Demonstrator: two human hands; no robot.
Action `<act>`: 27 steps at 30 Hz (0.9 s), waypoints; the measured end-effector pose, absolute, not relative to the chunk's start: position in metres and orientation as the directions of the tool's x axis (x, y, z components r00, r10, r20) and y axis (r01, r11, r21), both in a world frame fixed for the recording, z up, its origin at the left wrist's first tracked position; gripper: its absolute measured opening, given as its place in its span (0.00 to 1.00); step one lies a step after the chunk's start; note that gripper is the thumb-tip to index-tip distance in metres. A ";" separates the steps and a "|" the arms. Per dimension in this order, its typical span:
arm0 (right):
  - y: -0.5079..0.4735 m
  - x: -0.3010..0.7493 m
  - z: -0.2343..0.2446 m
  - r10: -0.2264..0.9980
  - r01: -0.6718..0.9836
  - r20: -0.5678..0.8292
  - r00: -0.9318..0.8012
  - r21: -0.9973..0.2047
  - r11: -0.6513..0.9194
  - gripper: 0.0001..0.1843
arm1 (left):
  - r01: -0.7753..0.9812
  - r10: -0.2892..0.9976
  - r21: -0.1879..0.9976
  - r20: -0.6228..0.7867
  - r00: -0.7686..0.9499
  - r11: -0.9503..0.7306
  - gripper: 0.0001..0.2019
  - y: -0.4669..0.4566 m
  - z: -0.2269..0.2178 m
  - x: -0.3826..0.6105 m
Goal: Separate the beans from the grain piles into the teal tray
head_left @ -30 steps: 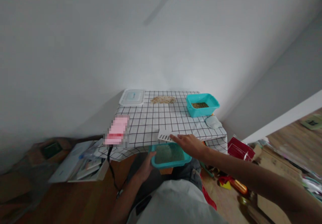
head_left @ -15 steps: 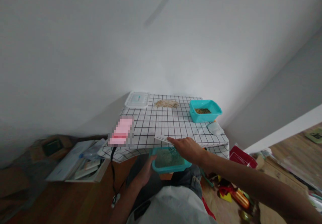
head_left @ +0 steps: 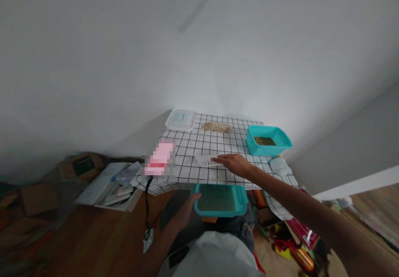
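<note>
My left hand (head_left: 188,205) grips the left end of a turquoise plastic tub (head_left: 220,213) below the table's front edge, over my lap. A dark grey-green layer covers the tub's inside; what it is I cannot make out. My right hand (head_left: 235,163) is closed on a white slotted scoop (head_left: 204,159), held flat above the front part of the table. A pale loose heap of crumbly material (head_left: 217,127) lies farther back on the checked cloth. To the right stands a second turquoise tub (head_left: 268,148) with yellowish-green grains (head_left: 264,141) in it.
A clear lid (head_left: 181,120) lies at the table's back left, against the wall. A pink blurred-out object (head_left: 160,158) with a black cable is at the left edge. By the right tub sits a whitish translucent item (head_left: 279,166). Boxes and clutter cover the floor on both sides.
My right hand has moved the scoop from just over the held tub forward above the tabletop. The view has turned slightly left. More of the held tub's inside shows.
</note>
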State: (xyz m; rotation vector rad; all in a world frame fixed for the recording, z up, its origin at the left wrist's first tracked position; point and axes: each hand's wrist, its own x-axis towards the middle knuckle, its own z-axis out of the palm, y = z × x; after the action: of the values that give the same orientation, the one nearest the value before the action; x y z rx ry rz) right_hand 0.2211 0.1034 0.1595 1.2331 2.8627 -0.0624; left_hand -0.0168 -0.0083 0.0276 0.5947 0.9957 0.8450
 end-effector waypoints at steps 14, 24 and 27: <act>0.016 0.244 0.167 0.550 0.548 -0.027 -0.835 -0.150 0.823 0.28 | -0.234 0.918 0.900 -0.309 0.250 0.367 0.07 -0.018 0.055 -0.026; 0.068 0.250 0.179 0.771 0.761 0.039 -0.636 -0.130 0.635 0.28 | -0.239 0.889 0.864 -0.389 0.240 0.443 0.22 -0.015 0.031 -0.026; 0.098 0.245 0.171 0.828 0.827 0.053 -0.558 -0.045 0.560 0.29 | -0.237 0.906 0.879 -0.372 0.204 0.414 0.24 -0.018 0.031 -0.029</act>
State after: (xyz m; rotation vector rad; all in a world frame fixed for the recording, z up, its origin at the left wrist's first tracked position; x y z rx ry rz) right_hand 0.2445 0.0977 0.1710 1.5057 2.8346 -0.0246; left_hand -0.0290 -0.0176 0.0314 0.7825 1.0667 0.9219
